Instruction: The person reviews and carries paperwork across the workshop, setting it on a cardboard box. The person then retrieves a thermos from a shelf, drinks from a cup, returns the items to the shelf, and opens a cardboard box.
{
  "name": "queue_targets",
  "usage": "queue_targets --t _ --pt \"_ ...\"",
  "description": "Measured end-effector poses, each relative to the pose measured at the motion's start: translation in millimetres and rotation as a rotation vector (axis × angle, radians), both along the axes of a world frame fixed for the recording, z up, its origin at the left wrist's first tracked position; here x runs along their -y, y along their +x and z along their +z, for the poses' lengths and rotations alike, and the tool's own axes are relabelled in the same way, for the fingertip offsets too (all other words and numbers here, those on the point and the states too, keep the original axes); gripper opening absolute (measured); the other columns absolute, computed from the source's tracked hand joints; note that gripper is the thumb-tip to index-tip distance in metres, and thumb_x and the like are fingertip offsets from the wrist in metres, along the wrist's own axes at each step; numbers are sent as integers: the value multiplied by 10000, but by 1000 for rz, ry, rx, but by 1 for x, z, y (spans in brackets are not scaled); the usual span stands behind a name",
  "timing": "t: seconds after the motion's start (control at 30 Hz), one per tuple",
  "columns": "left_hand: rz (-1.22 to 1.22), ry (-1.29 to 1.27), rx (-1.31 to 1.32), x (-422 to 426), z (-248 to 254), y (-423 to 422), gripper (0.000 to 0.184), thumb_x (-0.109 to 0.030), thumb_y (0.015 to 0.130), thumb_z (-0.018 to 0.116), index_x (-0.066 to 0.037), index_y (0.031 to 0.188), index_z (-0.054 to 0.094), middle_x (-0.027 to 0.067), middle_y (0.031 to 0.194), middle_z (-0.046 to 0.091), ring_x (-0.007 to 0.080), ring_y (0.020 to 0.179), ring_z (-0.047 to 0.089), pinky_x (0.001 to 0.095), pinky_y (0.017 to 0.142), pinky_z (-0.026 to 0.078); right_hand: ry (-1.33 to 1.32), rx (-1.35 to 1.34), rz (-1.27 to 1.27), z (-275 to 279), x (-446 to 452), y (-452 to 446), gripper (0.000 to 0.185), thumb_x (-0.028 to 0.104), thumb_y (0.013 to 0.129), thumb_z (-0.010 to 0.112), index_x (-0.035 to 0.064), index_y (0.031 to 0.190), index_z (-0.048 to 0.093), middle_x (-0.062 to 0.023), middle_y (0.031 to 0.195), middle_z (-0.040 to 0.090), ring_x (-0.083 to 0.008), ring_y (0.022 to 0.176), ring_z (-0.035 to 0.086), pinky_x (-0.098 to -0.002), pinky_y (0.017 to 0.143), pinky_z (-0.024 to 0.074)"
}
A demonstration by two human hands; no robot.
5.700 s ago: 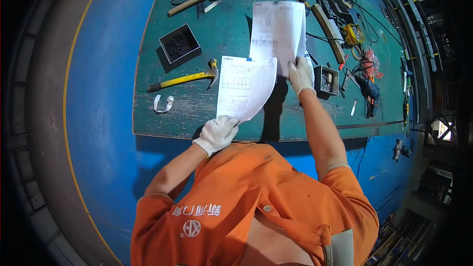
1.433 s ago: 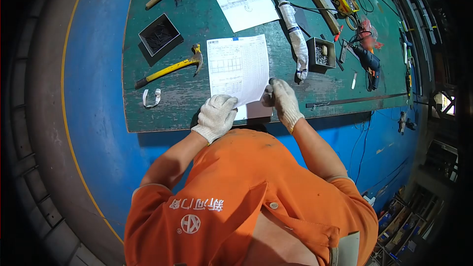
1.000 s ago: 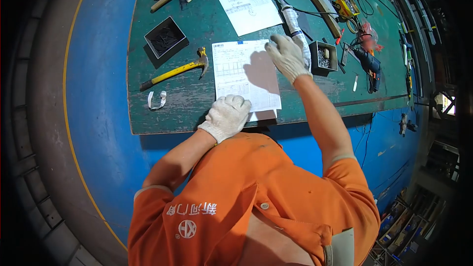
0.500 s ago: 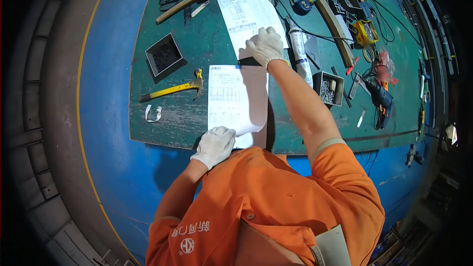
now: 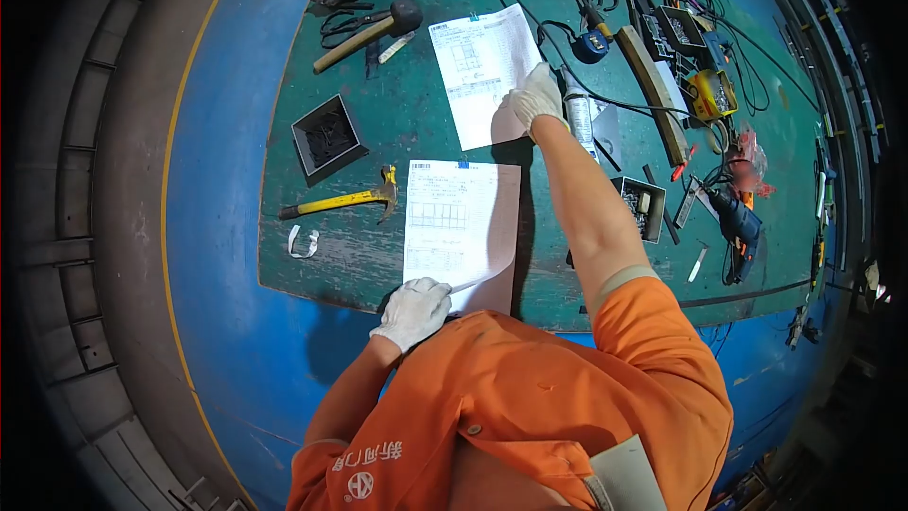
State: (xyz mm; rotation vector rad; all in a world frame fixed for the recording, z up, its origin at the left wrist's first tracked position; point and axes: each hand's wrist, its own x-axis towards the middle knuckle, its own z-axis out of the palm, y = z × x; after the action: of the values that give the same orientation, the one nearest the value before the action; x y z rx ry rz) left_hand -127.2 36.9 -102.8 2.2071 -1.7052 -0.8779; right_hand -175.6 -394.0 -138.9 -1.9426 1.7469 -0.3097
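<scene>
The left hand (image 5: 414,312) closes its fingers on the lower-left corner of the near papers (image 5: 454,227), which lie at lower centre with their bottom edge curling up; a light pinch there should avoid creasing them. The right hand (image 5: 537,99) reaches to the right edge of the far papers (image 5: 473,76) at upper centre; its back hides the fingertips, so I cannot tell whether they grip or merely rest. Gentle pressure along that edge would suit a gloved hand and spare the green clip (image 5: 475,16) at the top. Just right of it, a white tube (image 5: 579,114) and a black cable (image 5: 615,106) crowd the way and could snag a sheet. At centre left, a claw hammer (image 5: 345,201) lies just beside the near papers, below an open box of dark pieces (image 5: 326,140), with a mallet (image 5: 364,36) at upper left
</scene>
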Motion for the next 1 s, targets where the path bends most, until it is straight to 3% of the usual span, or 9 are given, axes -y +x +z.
queue_targets --t 0.3,0.47,0.57,0.63,0.73,0.8,0.83,0.97,1.0 --pt "-23 166 -143 4 11 23 384 -303 962 518 -49 1180 705 147 1144 697 383 987 662 441 843 558 -164 384 89 51 -52 -71 426 176 942 568 6 1333 560 -223 1203 692 -380 1028 669 -446 911 521" --pt "-163 209 -238 6 21 42 451 -350 952 528 -39 1234 693 154 1192 689 385 1051 656 432 910 543 -243 484 56 100 -102 -132 315 189 953 578 9 1210 614 -144 1021 673 -257 854 602 -371 793 495" --pt "-225 189 -307 10 31 58 569 -382 929 539 -3 1345 620 184 1283 651 385 1163 635 435 1013 505 -225 494 50 120 -136 -159 408 204 971 642 -5 1318 590 -129 1166 676 -202 978 606 -329 907 492" --pt "81 -26 -467 21 30 72 731 -394 916 541 34 1502 451 250 1433 553 391 1282 576 436 1107 446 -253 652 101 140 -165 -161 287 153 944 626 7 1191 623 -102 992 666 -182 850 571 -309 772 477" --pt "262 -330 -545 81 48 106 861 -400 933 529 34 1612 227 307 1597 351 413 1319 525 451 1147 405 -141 814 95 169 -215 -151 313 137 937 641 -2 1216 616 -107 1024 670 -182 882 583 -301 797 487" --pt "367 -422 -761 104 99 114 699 -284 961 526 44 1554 355 275 1515 472 356 1259 568 430 1106 439 -19 977 99 179 -240 -139 342 121 930 656 -11 1242 608 -112 1057 673 -181 915 595 -293 822 497" --pt "375 -430 -757 110 101 115 699 -284 961 526 44 1554 355 275 1515 472 356 1259 568 430 1106 439 -18 980 110 179 -248 -133 342 121 930 656 -11 1242 608 -112 1057 673 -181 915 595 -293 822 497" --pt "340 -645 -1501 127 102 119 500 -133 969 530 39 1437 498 216 1357 613 271 1159 619 382 1035 483 100 1182 -40 177 -267 -118 433 97 912 683 -26 1312 574 -138 1151 669 -201 989 618 -300 883 515" --pt "335 -651 -1499 126 105 119 500 -133 969 530 39 1437 498 216 1357 613 271 1159 619 382 1035 483 95 1185 -36 175 -269 -116 433 97 912 683 -26 1312 574 -138 1151 669 -201 989 618 -300 883 515"
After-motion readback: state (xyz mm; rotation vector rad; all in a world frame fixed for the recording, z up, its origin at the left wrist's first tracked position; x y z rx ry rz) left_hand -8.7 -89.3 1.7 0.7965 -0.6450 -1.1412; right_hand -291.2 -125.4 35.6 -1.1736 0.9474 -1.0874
